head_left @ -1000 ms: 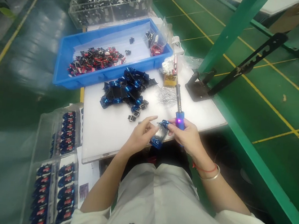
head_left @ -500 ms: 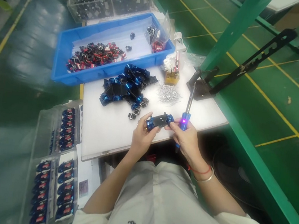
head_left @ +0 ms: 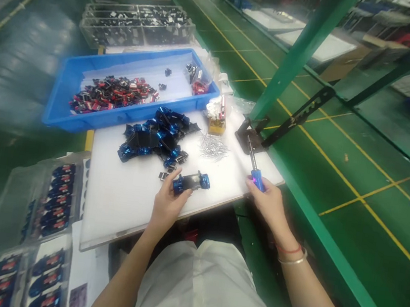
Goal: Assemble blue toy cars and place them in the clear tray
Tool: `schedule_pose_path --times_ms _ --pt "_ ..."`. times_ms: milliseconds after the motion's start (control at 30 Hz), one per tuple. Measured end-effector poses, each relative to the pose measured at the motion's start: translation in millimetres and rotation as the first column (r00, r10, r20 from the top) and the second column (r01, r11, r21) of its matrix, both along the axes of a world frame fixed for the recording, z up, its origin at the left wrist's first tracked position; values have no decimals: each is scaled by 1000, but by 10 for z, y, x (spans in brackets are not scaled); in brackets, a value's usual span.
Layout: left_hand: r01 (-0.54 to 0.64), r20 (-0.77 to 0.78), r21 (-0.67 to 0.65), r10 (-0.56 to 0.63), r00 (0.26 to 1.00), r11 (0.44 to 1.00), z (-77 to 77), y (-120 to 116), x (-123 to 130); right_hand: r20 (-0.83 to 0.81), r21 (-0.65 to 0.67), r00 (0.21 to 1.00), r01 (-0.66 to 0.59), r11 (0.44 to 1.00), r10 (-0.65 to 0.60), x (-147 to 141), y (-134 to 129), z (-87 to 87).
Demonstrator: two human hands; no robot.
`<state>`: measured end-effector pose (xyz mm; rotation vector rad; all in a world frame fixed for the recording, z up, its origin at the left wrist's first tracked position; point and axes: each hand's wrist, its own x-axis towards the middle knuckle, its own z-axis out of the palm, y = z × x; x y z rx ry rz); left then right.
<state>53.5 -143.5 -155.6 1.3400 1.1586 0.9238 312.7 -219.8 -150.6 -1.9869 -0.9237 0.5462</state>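
My left hand (head_left: 168, 206) rests its fingers on the left end of a blue metallic toy car (head_left: 191, 183), which has a black underside and lies at the near part of the white work board (head_left: 119, 212). My right hand (head_left: 268, 201) is apart from the car, to its right, gripping a blue-handled electric screwdriver (head_left: 256, 179) with its shaft pointing up and away. Beyond the car lie a heap of blue car parts (head_left: 154, 137) and a small pile of silver screws (head_left: 213, 148).
A blue plastic tray (head_left: 127, 114) of red and black parts stands behind the board. Beyond it is a clear compartment box (head_left: 136, 25). A packed clear tray of blue cars (head_left: 45, 218) sits at lower left. A metal stand (head_left: 251, 135) and green rack post (head_left: 302, 56) stand at right.
My right hand has let go of the car and moved right with the screwdriver. The car now lies lower, on the board under my left hand. The view has shifted back.
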Motion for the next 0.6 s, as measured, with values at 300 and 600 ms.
schedule_pose_path --times_ms 300,600 --pt "-19 23 -107 22 999 994 94 -51 -78 412 -83 911 32 996 5 622 311 -72" --pt "-28 -53 -94 24 998 995 85 -106 -308 590 -15 806 -49 999 48 739 617 -278"
